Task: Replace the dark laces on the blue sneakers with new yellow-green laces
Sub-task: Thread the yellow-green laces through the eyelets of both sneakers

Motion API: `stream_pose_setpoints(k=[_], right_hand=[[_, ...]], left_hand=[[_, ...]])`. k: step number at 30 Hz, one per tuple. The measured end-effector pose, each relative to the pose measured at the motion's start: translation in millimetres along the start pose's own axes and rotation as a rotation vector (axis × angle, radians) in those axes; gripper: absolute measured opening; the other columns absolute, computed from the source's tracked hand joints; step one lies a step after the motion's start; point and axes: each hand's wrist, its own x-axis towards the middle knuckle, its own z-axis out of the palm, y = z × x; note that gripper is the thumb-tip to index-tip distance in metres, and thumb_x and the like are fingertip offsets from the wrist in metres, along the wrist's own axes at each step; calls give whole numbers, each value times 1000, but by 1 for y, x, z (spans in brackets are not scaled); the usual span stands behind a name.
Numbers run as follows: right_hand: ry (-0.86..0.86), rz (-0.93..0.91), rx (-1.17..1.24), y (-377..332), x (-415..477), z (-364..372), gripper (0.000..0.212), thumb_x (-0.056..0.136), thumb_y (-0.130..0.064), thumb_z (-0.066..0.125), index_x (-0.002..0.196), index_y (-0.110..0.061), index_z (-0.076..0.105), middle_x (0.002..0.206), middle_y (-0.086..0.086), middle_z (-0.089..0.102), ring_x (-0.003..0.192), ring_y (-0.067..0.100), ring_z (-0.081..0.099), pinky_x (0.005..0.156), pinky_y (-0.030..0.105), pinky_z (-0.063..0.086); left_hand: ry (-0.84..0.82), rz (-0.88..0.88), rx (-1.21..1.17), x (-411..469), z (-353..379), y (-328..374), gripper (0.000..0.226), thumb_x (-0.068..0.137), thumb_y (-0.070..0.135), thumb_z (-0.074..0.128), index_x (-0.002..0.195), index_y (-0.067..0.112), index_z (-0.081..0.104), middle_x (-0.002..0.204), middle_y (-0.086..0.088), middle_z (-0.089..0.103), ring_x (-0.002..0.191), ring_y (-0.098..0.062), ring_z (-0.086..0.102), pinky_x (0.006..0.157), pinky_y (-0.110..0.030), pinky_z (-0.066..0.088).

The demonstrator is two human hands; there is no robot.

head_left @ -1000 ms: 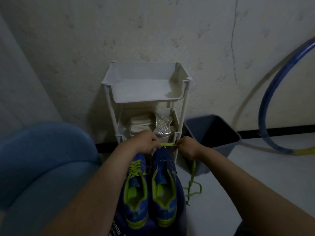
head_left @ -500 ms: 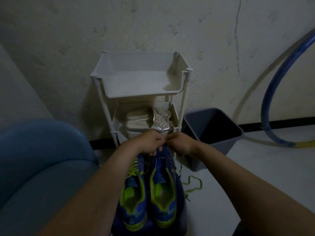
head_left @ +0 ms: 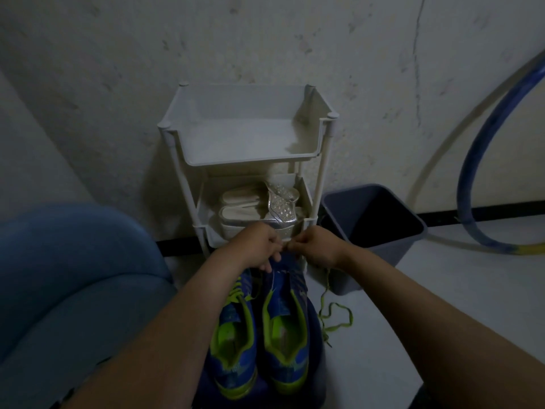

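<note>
Both sneakers lie heels toward you, long axes pointing away. The left sneaker [head_left: 233,335] is laced; the right sneaker [head_left: 286,329] shows no lacing. The yellow-green lace [head_left: 336,315] trails from your right hand [head_left: 315,246], which pinches it at the toe. Your left hand [head_left: 256,246] is curled alongside, grip unclear.

The pale floor [head_left: 457,305] carries a white rack [head_left: 250,159], grey bin [head_left: 380,262] and blue hoop [head_left: 469,178].
</note>
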Motion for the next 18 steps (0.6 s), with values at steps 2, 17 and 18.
stream_pose_setpoints(k=[2,17,18], right_hand=[[17,-9,-7,-1,-1,2,17,94,-22,62,97,-12,76,71,-5,65,55,4,55,58,20,46],[10,326,-43,36,3,35,20,91,-18,63,94,-1,72,80,16,73,51,19,66,51,27,53],[10,336,-21,37,3,37,20,91,-18,63,94,0,72,74,15,72,48,19,65,50,27,53]], left_hand=[[16,24,20,-2,2,2,17,100,16,51,87,16,63,82,-4,72,56,-19,66,58,-31,53],[-25,-87,358,9,47,-33,60,76,30,73,128,10,50,133,-12,51,117,-25,54,90,-27,45],[-22,-88,347,9,48,-35,65,78,28,71,134,8,45,138,-12,47,122,-25,50,94,-27,43]])
